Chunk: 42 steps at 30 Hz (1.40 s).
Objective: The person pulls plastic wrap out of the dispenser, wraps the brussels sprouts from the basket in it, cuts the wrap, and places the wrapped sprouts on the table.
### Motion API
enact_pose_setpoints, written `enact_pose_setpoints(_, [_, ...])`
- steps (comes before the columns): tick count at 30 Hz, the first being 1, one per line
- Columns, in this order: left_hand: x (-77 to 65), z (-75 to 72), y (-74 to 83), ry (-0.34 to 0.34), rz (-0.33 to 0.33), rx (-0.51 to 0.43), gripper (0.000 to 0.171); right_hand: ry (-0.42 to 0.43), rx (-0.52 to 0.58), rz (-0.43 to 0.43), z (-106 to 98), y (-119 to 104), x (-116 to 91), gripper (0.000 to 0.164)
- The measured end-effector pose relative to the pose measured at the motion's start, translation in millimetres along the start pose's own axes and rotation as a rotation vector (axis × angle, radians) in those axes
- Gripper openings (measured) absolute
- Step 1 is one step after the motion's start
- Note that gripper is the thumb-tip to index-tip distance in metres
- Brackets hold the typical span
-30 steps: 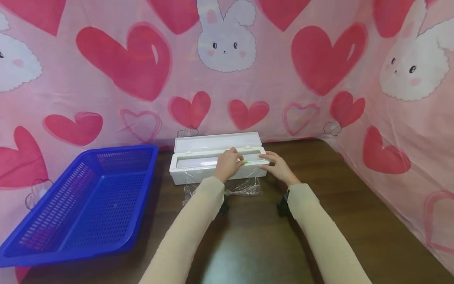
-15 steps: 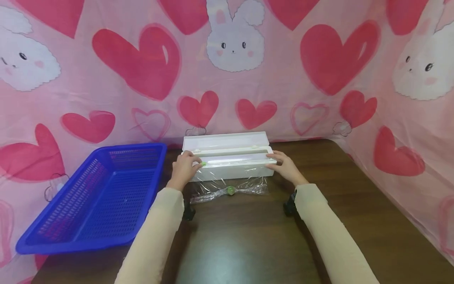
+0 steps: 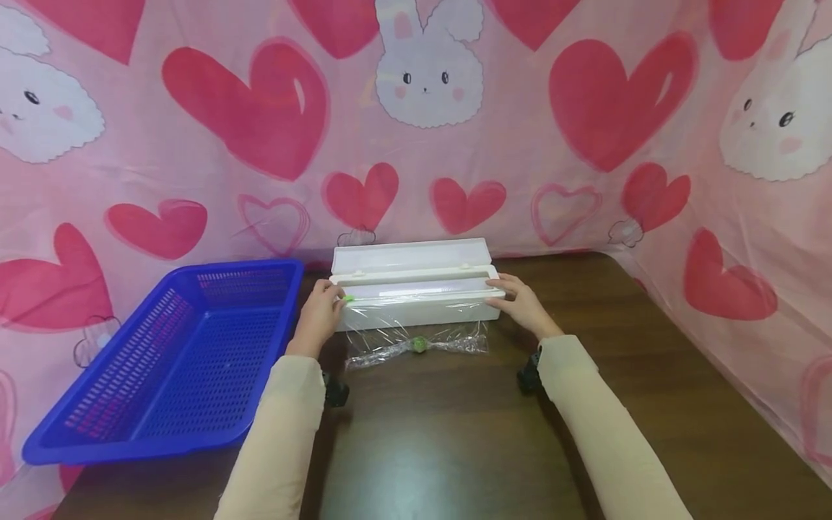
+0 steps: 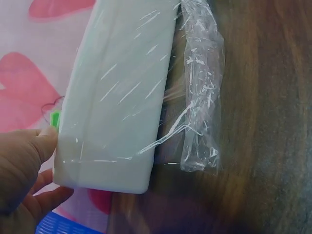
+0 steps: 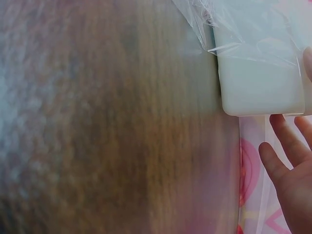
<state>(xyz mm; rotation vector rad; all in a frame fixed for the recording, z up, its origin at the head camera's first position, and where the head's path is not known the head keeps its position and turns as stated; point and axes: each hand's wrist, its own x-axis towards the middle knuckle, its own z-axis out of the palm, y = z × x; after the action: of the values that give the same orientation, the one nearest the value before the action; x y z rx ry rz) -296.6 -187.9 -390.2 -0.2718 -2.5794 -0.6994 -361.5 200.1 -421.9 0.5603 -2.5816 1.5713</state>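
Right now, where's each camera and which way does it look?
Head: worn on the head, facing forward and down at the long white plastic box; left hand, right hand, beige sleeves show.
Left wrist: worn there, facing the box's left end; left hand partly shows.
Right wrist: worn there, facing the box's right end; right hand partly shows.
Wrist views share box and clear crinkled plastic film.

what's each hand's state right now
Left hand: holding the left end of the white box, thumb at the green tab.
Right hand: open, fingers touching its right end.
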Motion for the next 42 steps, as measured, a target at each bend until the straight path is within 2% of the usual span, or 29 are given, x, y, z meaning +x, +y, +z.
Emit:
enact_pose_setpoints(5, [-2.1,3.8,-2.5,0.005,-0.032,-0.022,0.007,0.006,0.009,-0.020,0,6,1,0.046])
enact_pose_setpoints(18, [-6.8,3.3,-12.5,0.063,-0.023,-0.052,0.007,0.008,0.007,-0.028,3,-2,3,0.045])
enact_pose_setpoints(25, [-3.6,3.1,-11.5,0.024,-0.043,-0.060,0.010,0.010,0.002,-0.031,1,2,3,0.046])
enact_pose_setpoints(30, [-2.1,6.1,-6.5,0.003,-0.096,-0.106,0.019,0.020,0.016,-0.033,0,7,1,0.045])
enact_pose_setpoints(36, [-1.6,12.3,-0.1,0.088,-0.208,-0.134,0.016,0.014,0.029,-0.027,0,8,1,0.045])
enact_pose_setpoints(42, [1.6,11.0,1.9,0.095,-0.287,-0.087,0.018,0.011,0.036,-0.036,1,8,3,0.045])
